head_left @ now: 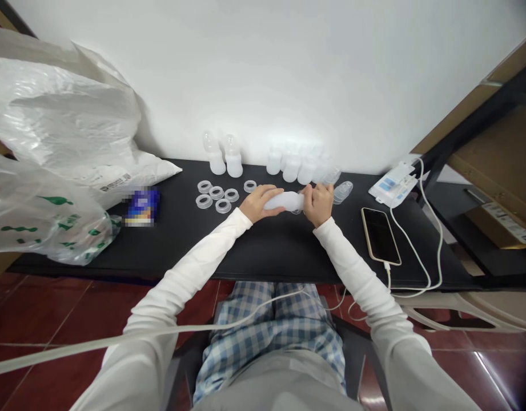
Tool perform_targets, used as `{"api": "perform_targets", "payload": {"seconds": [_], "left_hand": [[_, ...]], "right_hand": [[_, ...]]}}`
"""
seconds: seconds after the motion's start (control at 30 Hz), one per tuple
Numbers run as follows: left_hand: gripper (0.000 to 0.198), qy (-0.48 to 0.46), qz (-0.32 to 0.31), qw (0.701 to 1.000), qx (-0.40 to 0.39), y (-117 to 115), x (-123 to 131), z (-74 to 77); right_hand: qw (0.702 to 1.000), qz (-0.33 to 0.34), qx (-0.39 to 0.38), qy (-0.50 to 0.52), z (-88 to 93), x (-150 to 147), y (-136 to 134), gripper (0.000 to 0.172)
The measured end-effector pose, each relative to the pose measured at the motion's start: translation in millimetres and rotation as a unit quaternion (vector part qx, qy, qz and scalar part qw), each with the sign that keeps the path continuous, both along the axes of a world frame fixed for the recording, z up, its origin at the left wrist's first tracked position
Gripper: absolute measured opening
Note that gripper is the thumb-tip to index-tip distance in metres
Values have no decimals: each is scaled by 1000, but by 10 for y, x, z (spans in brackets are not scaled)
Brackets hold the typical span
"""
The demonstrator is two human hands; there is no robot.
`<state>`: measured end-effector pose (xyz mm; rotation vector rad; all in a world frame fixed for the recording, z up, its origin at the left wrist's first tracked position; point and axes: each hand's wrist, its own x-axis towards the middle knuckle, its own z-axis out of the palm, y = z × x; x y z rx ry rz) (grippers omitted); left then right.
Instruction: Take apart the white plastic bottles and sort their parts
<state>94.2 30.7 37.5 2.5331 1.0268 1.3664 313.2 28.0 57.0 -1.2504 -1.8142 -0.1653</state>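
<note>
White bottle [287, 201] was held at both ends

The left hand [259, 204] curled thumb and fingers round the bottle's left end, at the centre of the frame; the right hand [317, 205] was closed, fist-like, on its right end, above the table [263, 251]. A clear cap [343, 193] lay just right of the right hand, and white bottles [291, 169] stood behind. Left of the left hand lay six rings [223, 210], with two capped bottles [234, 162] upright beyond them. A phone [380, 235] lay at the right of the frame; plastic bags [65, 114] and a blurred blue packet [143, 204] were at the left.
</note>
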Motion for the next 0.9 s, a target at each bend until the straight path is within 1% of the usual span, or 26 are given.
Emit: {"api": "perform_targets", "payload": {"seconds": [0.07, 0.17, 0.3, 0.37, 0.4, 0.5, 0.57, 0.6, 0.67, 0.73, 0.83, 0.9], "left_hand": [[44, 30, -6, 999, 35, 30, -12, -13], [38, 69, -17, 996, 52, 72, -31, -16], [36, 64, -12, 997, 50, 72, -26, -6], [38, 33, 5, 998, 50, 40, -24, 3], [38, 10, 18, 999, 47, 21, -27, 9], [34, -74, 59, 995, 21, -32, -43, 33], [34, -128, 82, 988, -14, -48, -51, 48], [35, -152, 91, 984, -37, -49, -53, 52], [36, -193, 101, 972, -84, -40, -50, 53], [38, -227, 104, 961, -120, -24, -44, 44], [38, -266, 100, 947, -148, 7, -35, 22], [38, -289, 100, 938, -164, 32, -31, 7]], "right_hand": [[1000, 0, -13, 17, -14, -8, 19, 61], [999, 7, -38, 22, -21, -23, 32, 64], [998, 21, -55, 1, 51, 21, 39, 62], [999, 4, -43, -3, 116, 91, 59, 59], [999, -23, -32, 1, 147, 137, 76, 55], [989, -149, -11, -5, 189, 286, 160, 39], [975, -217, -28, -38, 159, 364, 226, 43], [969, -238, -43, -56, 133, 390, 254, 46], [961, -257, -69, -78, 81, 417, 293, 48], [960, -257, -76, -75, 58, 423, 302, 45], [966, -252, -49, -29, 88, 428, 281, 36], [973, -230, -13, 18, 118, 433, 263, 33]]}}
